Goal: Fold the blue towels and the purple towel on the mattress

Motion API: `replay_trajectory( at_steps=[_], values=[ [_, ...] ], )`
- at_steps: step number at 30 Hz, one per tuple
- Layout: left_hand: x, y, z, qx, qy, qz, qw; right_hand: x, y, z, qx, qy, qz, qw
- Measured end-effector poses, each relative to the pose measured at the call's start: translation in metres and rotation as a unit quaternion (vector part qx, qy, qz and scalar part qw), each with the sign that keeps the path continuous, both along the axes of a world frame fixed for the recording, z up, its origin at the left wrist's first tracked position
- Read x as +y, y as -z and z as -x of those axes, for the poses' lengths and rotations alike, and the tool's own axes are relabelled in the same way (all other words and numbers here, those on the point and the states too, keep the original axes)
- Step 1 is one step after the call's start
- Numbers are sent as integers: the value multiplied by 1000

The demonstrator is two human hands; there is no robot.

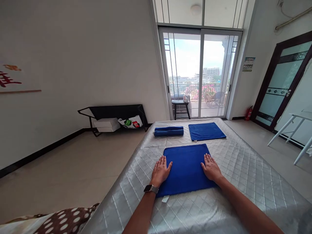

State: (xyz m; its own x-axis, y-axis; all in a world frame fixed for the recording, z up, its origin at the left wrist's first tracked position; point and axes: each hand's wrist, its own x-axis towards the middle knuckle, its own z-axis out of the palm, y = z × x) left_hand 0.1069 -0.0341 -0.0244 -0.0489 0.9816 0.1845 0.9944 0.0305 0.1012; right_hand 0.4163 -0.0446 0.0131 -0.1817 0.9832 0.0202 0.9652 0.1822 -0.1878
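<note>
A blue towel (186, 169) lies flat on the silver quilted mattress (243, 162), with a white tag (165, 198) at its near edge. My left hand (161, 170) rests flat on the towel's left edge, fingers stretched out and thumb apart. On the opposite edge my right hand (211, 167) lies palm down, also with straight fingers. Neither hand grips the cloth. Beyond them, to the left, are rolled blue towels (168, 131) side by side. Another flat blue towel (207, 131) is spread at the far right.
A black bench-like frame (117, 112) by the left wall holds white boxes (106, 125) and a printed bag (131, 122). Brown dotted fabric (65, 221) lies at the lower left. A white table (301, 117) stands on the right, and a sliding glass door (201, 74) is behind the mattress.
</note>
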Motion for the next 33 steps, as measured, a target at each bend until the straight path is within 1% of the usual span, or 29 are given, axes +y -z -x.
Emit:
replay_trajectory(
  at_steps=[2, 4, 5, 7, 9, 11, 12, 13, 14, 15, 16, 18, 21, 24, 26, 27, 29, 33],
  values=[
    [-2, -5, -4, 18, -4, -18, 1000, 1, 1, 1, 4, 2, 1, 1000],
    [-5, -10, -20, 33, 20, -51, 998, 3, 2, 2, 11, 2, 7, 1000],
    [-7, -13, -34, 37, 48, -67, 996, 4, 3, 2, 16, 0, 10, 1000],
    [-10, -15, -69, 36, 121, -79, 989, 5, 6, 2, 25, -3, 13, 1000],
    [-13, -16, -111, 26, 184, -63, 981, 5, 9, 1, 29, -5, 5, 1000],
    [-15, -17, -147, 13, 217, -38, 975, 6, 12, 1, 25, -8, -6, 1000],
    [-16, -17, -161, 7, 224, -27, 974, 6, 14, 1, 22, -11, -10, 1000],
    [-16, -17, -170, 2, 226, -19, 974, 6, 15, 0, 19, -14, -13, 1000],
    [-17, -16, -174, -1, 225, -14, 974, 7, 17, 0, 17, -17, -16, 1000],
    [-18, -16, -173, -2, 220, -10, 975, 7, 18, 0, 17, -19, -19, 1000],
    [-19, -15, -167, -2, 213, -8, 977, 7, 18, 0, 18, -19, -20, 999],
    [-23, -13, -144, 5, 193, -2, 981, 7, 18, 0, 22, -16, -20, 999],
    [-31, -6, -90, 26, 138, 12, 990, 6, 15, 1, 27, -10, -11, 1000],
    [-40, 6, -35, 35, 76, 14, 996, 5, 12, 1, 23, -8, -1, 1000],
    [-45, 15, -9, 30, 51, 7, 998, 5, 11, 1, 20, -7, -1, 1000],
    [-47, 18, -1, 26, 43, 2, 999, 5, 11, 0, 19, -6, -4, 1000],
    [-51, 22, 6, 21, 35, -9, 999, 5, 11, 0, 18, -6, -8, 1000],
    [-53, 20, 0, 12, 26, -26, 999, 4, 7, 0, 7, -6, -15, 1000]
  ],
)
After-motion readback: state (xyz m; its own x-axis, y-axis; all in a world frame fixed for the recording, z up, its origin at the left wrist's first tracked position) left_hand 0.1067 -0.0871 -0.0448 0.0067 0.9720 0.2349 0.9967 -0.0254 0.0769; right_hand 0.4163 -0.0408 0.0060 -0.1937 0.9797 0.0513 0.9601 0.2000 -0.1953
